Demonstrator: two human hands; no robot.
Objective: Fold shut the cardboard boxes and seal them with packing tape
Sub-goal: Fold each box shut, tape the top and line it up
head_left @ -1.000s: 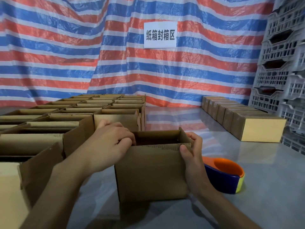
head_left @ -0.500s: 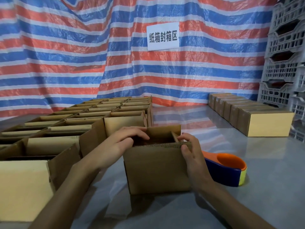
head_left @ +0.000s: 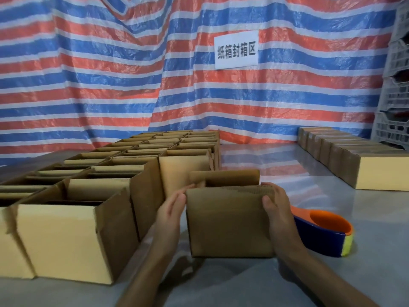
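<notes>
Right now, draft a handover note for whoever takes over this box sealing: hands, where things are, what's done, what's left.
Left hand: open, fingers flat against the left side of the box.
Right hand: grips the box's right edge, thumb on its front.
Box: on the table, top open, no tape.
Tape dispenser: on the table right of the box, untouched.
Done: row of closed boxes at far right.
Left: fold and tape this box, then the open boxes on the left.

A small brown cardboard box (head_left: 230,222) stood upright on the tabletop (head_left: 365,273), its top still open and the far flap standing up. Just to its right lay an orange-and-blue tape dispenser (head_left: 325,235). Rows of open boxes (head_left: 66,235) crowded the left side, and closed boxes (head_left: 376,171) lined the far right.
</notes>
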